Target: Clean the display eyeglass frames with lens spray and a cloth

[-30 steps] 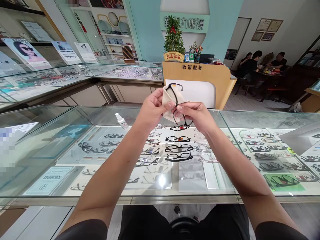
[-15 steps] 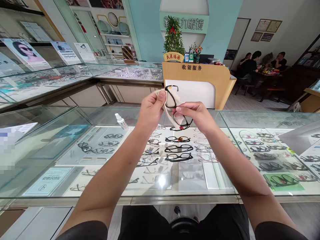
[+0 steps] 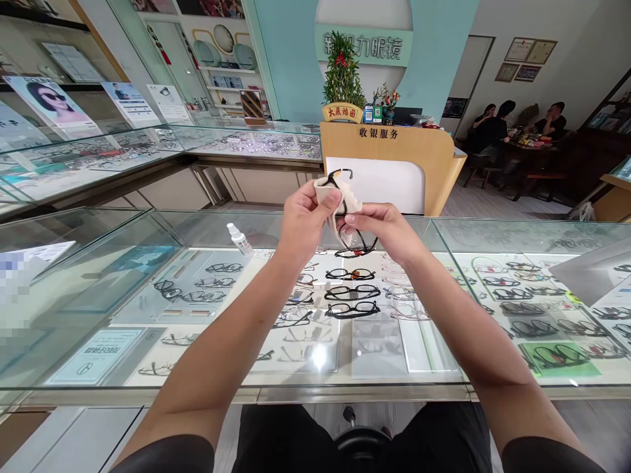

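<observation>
Above the glass counter I hold a pair of dark-framed eyeglasses (image 3: 345, 231) between my hands. A cream cleaning cloth (image 3: 351, 199) is folded over one of its lenses. My left hand (image 3: 306, 217) is closed, its thumb pressing the cloth against that lens. One temple arm sticks out above the cloth. Bare of cloth, the other lens hangs lower, near the fingers of my right hand (image 3: 389, 226), which pinch the frame around its middle. Fingers and cloth hide part of the frame. A white spray bottle (image 3: 239, 239) stands on the counter, left of my hands.
Beneath the glass top (image 3: 296, 380) lie rows of eyeglass frames (image 3: 352, 291). A wooden cashier desk (image 3: 438, 157) with a plant (image 3: 341, 72) stands beyond the counter. Another display case (image 3: 256, 148) runs along the back left. Several people sit at a table at far right.
My left hand has shifted slightly right, its thumb and the cloth now covering more of the upper lens. The eyeglasses have tilted a little. My right hand stays nearly in place.
</observation>
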Demonstrator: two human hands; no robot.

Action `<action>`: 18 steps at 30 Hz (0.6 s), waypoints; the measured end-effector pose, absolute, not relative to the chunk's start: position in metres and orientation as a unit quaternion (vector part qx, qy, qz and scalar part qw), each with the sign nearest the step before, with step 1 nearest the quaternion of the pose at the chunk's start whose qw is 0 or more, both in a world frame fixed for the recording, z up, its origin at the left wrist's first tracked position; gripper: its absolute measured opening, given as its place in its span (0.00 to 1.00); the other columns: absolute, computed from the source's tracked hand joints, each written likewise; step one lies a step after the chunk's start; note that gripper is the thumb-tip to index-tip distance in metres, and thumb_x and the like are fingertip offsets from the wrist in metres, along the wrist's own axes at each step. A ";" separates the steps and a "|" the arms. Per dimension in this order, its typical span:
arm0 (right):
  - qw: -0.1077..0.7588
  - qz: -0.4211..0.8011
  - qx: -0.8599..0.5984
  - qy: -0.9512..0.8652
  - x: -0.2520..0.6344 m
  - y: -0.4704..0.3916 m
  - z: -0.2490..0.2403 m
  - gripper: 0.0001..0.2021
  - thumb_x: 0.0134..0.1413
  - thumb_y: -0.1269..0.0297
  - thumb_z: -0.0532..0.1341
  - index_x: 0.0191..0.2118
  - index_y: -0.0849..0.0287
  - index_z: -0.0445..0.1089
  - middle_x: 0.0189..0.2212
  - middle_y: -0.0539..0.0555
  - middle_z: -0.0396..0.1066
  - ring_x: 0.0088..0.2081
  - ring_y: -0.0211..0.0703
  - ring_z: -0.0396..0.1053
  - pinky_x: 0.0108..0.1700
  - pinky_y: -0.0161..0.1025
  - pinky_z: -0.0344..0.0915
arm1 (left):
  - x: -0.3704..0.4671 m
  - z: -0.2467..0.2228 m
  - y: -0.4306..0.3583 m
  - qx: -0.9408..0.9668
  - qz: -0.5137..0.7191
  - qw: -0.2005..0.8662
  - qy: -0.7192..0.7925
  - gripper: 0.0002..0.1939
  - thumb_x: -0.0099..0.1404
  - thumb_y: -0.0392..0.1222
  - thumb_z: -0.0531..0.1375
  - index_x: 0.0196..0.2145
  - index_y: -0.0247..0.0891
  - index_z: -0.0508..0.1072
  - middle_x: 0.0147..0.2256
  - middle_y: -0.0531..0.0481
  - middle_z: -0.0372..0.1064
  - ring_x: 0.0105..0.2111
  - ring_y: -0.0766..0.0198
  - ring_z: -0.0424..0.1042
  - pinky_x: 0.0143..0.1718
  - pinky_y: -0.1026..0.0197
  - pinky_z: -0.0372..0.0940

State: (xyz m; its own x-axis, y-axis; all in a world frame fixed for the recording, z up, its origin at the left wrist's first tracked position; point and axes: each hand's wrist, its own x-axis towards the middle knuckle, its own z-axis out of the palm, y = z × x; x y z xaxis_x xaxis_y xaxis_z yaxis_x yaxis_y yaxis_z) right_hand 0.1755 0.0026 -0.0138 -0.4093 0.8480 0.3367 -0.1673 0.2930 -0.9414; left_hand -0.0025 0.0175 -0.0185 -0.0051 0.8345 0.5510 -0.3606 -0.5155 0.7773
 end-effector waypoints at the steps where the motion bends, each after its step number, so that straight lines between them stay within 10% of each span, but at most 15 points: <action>1: 0.472 0.529 -0.264 -0.654 0.175 0.002 -0.014 0.20 0.48 0.41 0.81 0.34 0.54 0.87 0.33 0.51 0.84 0.38 0.44 0.76 0.49 0.43 0.73 | -0.003 -0.018 0.017 0.547 0.678 0.440 0.216 0.27 0.57 0.65 0.79 0.35 0.40 0.78 0.26 0.54 0.74 0.22 0.67 0.70 0.24 0.63 0.68; 12: 0.495 0.576 -0.238 -0.605 0.184 0.009 -0.013 0.15 0.51 0.46 0.80 0.35 0.52 0.88 0.37 0.52 0.85 0.39 0.42 0.76 0.50 0.42 0.74 | -0.012 -0.013 0.019 0.572 0.601 0.526 0.186 0.30 0.53 0.53 0.84 0.48 0.41 0.82 0.38 0.48 0.83 0.29 0.63 0.77 0.32 0.60 0.74; 18: 0.488 0.570 -0.249 -0.612 0.170 0.006 -0.021 0.19 0.47 0.42 0.82 0.34 0.52 0.88 0.36 0.52 0.85 0.40 0.44 0.77 0.53 0.44 0.73 | -0.003 -0.022 0.023 0.529 0.675 0.469 0.211 0.27 0.52 0.59 0.84 0.38 0.40 0.82 0.31 0.53 0.78 0.27 0.69 0.72 0.28 0.65 0.69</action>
State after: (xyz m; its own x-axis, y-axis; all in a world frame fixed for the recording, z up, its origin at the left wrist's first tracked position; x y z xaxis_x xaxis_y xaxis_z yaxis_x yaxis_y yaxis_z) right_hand 0.1697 0.0065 -0.0209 -0.3990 0.8615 0.3139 -0.2526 0.2259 -0.9408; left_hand -0.0029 0.0225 -0.0222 -0.0009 0.8568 0.5157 -0.4101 -0.4706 0.7813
